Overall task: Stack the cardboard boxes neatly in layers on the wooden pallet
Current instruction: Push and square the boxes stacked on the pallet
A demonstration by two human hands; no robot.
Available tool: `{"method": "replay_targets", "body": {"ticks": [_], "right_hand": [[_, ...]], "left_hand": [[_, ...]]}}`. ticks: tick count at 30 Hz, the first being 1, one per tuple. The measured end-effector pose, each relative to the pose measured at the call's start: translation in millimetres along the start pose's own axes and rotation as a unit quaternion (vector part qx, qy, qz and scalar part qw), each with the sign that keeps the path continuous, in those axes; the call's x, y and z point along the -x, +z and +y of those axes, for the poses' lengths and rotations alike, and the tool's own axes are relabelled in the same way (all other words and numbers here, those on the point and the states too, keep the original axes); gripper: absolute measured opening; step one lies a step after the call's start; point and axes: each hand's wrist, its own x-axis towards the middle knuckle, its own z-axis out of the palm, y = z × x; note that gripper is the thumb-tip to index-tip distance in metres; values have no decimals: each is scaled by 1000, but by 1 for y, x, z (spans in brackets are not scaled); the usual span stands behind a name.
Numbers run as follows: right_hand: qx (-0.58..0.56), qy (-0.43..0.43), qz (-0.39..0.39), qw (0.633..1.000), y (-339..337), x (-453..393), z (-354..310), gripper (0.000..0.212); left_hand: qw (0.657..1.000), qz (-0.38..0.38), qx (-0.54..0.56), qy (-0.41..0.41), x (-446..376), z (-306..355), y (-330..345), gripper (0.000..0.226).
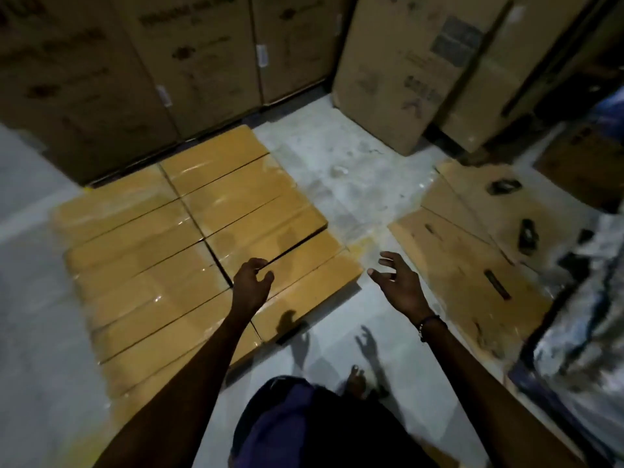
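A flat layer of several long tan cardboard boxes [189,238] lies side by side in two columns on the floor at left centre, wrapped in glossy tape. The wooden pallet beneath is almost hidden; only a dark corner [292,332] shows at the near right edge. My left hand [251,280] hovers over the near right boxes with fingers loosely curled, holding nothing. My right hand [396,282] is stretched out over the bare floor right of the stack, fingers spread and empty.
Tall brown cartons [189,62] wall off the back, and another big carton [405,69] leans at back right. Flattened cardboard sheets [466,251] with small dark items lie on the floor to the right. A crinkled plastic-wrapped bundle [584,332] fills the right edge. Grey concrete floor [341,184] lies between.
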Motion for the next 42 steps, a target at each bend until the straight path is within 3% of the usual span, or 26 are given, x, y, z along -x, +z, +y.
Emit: {"method": "replay_targets", "body": {"ticks": [5, 10, 16, 19, 28, 33, 37, 42], "right_hand": [[83, -45, -121, 988, -14, -96, 2, 60], [150, -72, -214, 963, -2, -186, 12, 74], [207, -69, -259, 941, 27, -293, 56, 109], [224, -81, -264, 935, 48, -338, 72, 117], [235, -106, -278, 925, 151, -517, 208, 114], [221, -113, -303, 920, 201, -597, 283, 124], [209, -102, -341, 911, 227, -627, 313, 124], [173, -134, -348, 912, 235, -631, 338, 109]], "left_hand": [[994, 37, -78, -59, -6, -5, 32, 38], [982, 21, -136, -126, -22, -10, 67, 55], [966, -39, -187, -176, -84, -50, 117, 78], [959, -54, -216, -176, -123, -66, 137, 86], [954, -59, -239, -168, -259, -174, 260, 103], [950, -60, -273, -141, -309, -240, 331, 118], [949, -43, -284, -128, -328, -263, 358, 120], [944, -22, -292, -152, -333, -281, 379, 115]]}}
